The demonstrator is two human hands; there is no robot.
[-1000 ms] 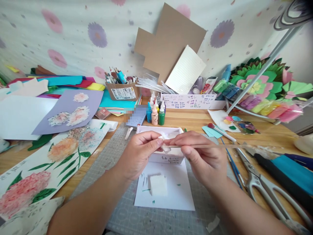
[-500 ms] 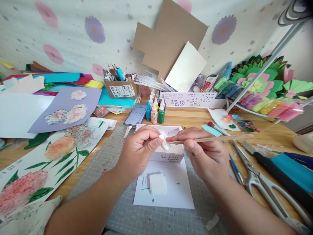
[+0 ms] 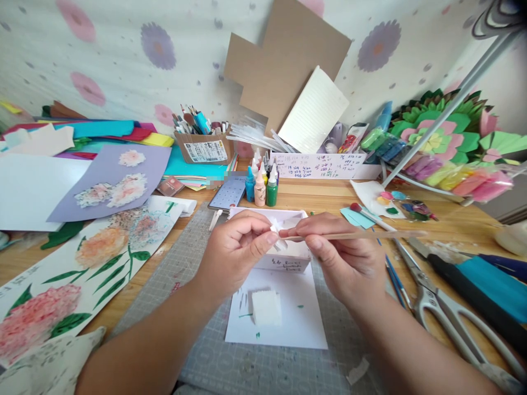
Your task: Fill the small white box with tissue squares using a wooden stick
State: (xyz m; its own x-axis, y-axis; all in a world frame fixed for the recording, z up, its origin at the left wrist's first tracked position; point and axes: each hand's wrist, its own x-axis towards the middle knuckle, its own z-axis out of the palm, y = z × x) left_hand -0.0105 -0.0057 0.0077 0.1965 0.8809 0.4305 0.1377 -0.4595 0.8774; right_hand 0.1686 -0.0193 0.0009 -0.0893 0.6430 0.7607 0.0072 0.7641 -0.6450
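My left hand pinches a small folded piece of white paper between thumb and fingers. Closed around a thin, pale wooden stick is my right hand; the stick's left end meets the paper, and its far right end is blurred. Both hands are above an open white box with handwriting on its front. Nearer to me, a stack of white paper squares lies on a white sheet marked with green paint.
A grey cutting mat lies beneath. To the right are large scissors and thin blue brushes. Paint bottles and a phone stand or lie behind the box. Flower paintings cover the left side.
The paper in my left hand has turned slightly and looks more folded. The stick's right end has dipped a little. Both hands stay in nearly the same place.
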